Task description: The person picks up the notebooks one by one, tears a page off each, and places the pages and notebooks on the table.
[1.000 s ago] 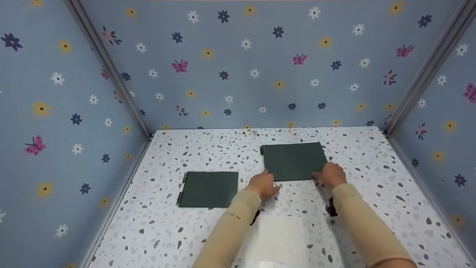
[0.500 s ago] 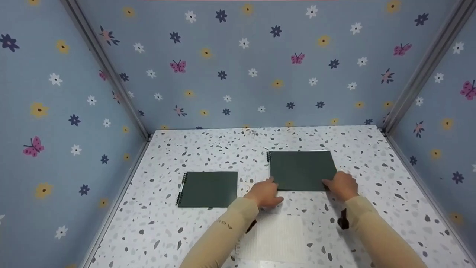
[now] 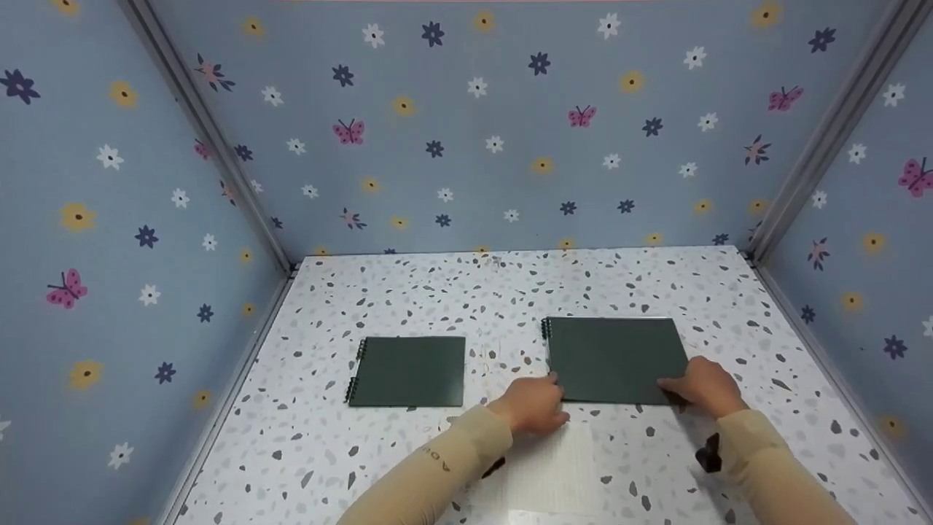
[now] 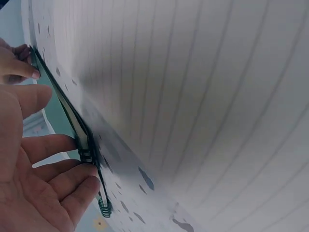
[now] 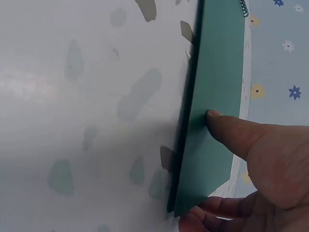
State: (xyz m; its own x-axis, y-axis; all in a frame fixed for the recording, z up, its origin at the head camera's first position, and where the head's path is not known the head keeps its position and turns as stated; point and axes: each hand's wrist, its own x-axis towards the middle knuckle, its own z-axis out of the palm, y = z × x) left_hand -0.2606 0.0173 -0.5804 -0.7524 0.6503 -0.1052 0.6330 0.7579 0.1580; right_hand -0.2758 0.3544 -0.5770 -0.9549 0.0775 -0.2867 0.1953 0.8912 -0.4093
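Note:
A dark green spiral-bound notebook [image 3: 612, 357] lies at the centre right of the table, its coils on the left side. My left hand [image 3: 532, 405] is at its near left corner. Seen from the left wrist, the fingertips touch the coiled edge of the notebook [image 4: 60, 111], while the thumb is held apart from it. With my right hand [image 3: 707, 386] I grip the near right corner. The right wrist view has that thumb on top of the green cover [image 5: 217, 72], the other fingers curled at the side edge; the cover stands slightly apart along the near edge.
A smaller dark green spiral notebook [image 3: 408, 372] lies flat to the left. A pale striped rectangle [image 3: 554, 474] is on the speckled white table [image 3: 408, 292] in front, partly behind my left arm. Flower-patterned blue walls [image 3: 474, 168] enclose the back and sides.
The larger notebook has slid toward me and to the right, with both hands moving along at its near corners. The smaller notebook has stayed in place.

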